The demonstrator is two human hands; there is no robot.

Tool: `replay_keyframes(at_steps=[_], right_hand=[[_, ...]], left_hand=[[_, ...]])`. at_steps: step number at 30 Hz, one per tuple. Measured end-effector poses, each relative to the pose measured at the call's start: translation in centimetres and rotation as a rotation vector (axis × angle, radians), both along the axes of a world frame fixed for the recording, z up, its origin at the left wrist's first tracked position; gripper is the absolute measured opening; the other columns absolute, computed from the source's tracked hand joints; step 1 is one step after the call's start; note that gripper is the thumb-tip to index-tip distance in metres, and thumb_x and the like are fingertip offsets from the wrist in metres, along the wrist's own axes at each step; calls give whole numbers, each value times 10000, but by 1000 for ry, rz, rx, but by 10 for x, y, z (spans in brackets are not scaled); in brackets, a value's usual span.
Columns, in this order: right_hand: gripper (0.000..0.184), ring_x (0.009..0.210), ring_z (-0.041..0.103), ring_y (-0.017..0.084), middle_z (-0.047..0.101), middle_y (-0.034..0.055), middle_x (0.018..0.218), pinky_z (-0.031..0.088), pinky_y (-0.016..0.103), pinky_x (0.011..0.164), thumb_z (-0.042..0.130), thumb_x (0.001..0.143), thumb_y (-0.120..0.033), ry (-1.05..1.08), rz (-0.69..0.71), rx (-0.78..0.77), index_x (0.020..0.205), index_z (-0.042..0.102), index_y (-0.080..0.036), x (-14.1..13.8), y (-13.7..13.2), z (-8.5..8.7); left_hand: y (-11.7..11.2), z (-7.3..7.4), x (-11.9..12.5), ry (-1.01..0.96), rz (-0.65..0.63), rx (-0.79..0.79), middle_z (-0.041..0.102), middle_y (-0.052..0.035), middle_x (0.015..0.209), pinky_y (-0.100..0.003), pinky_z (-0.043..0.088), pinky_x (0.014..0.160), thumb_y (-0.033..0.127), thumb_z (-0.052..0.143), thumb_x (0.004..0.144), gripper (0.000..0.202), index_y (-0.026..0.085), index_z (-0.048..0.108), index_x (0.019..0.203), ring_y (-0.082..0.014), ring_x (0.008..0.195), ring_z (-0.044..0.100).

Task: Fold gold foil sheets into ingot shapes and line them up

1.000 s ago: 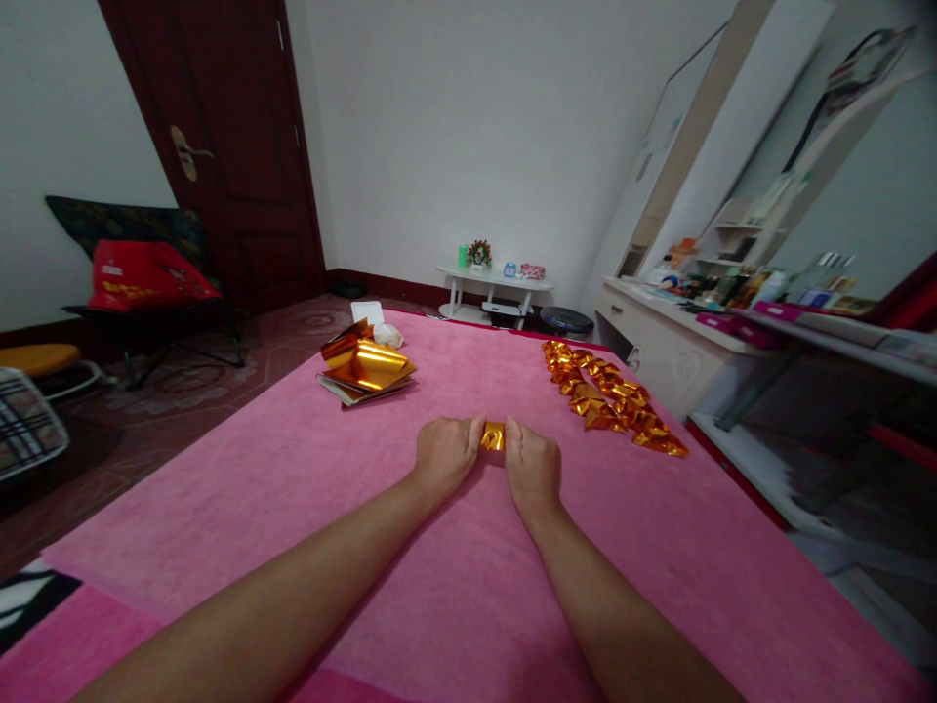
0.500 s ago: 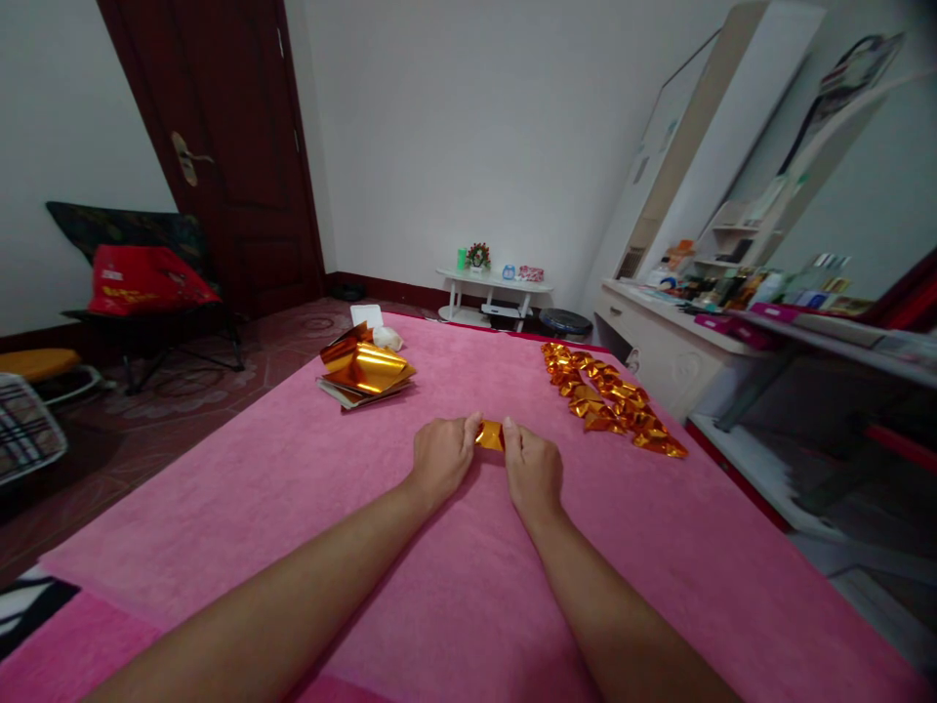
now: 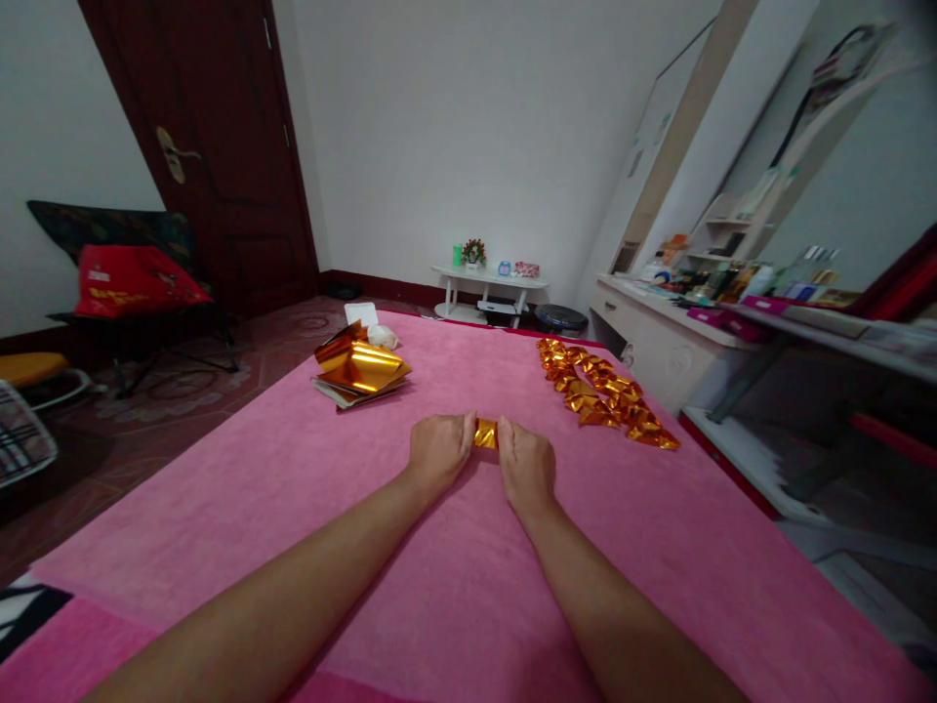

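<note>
1 folded gold foil [image 3: 486, 433] (shiny, creased).

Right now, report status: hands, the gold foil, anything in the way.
Left hand and right hand both pinch the gold foil piece, down on the pink cover. Folded gold pieces apart to the right, gold sheet stack far left.

Bare pink blanket [image 3: 241, 508] lay open left of the left hand [image 3: 437, 451], right of the right hand [image 3: 524, 467], and between the two forearms [image 3: 344, 571]. Farther ahead the stack of gold foil sheets [image 3: 358, 369] blocked the left side and the row of folded gold pieces [image 3: 604, 395] lined the right edge, with an open lane of cloth between them. The hands pinched the small gold foil piece [image 3: 486, 434] from both sides, leaving no gap there.
</note>
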State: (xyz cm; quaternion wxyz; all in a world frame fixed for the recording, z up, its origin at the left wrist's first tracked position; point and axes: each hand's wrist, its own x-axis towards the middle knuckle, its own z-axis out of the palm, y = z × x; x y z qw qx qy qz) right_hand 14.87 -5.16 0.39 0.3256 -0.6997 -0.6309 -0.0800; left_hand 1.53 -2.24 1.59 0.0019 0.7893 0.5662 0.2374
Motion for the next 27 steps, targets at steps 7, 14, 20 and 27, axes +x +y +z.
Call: replay_keyframes(at_steps=[7,14,20,27], right_hand=[[334,646,575,126,687,27,761,339,204,583,391,915,-289,177,75,40,773,676,-188,31,5,1],[269,842,631,189,708,71,928,440,277,760,461,864,-274,87,23,139,917,701,-166,137,-10,6],[262,868,645,207,703,48,1032,452,295,736,497,858,-322,-121,-239,67,998,692,-218,227,-45,1],[266,871,624,197,683,26,1044,420,294,680,455,885,-313,-203,-390,-13,1017,674,-238,263,-47,-2]], left_hand=[[-1,3,-4,-125,-28,-60,717,-68,809,-260,345,618,492,210,950,576,199,679,790,-199,774,645],[4,3,-4,-177,-36,-175,708,-62,757,-253,338,595,507,197,942,614,198,671,706,-203,744,637],[7,-1,-2,-158,-54,-160,704,-70,756,-256,335,586,529,189,934,629,199,680,721,-209,737,638],[9,-3,-2,-137,-51,-166,709,-78,778,-254,338,582,547,166,927,652,195,684,747,-216,739,633]])
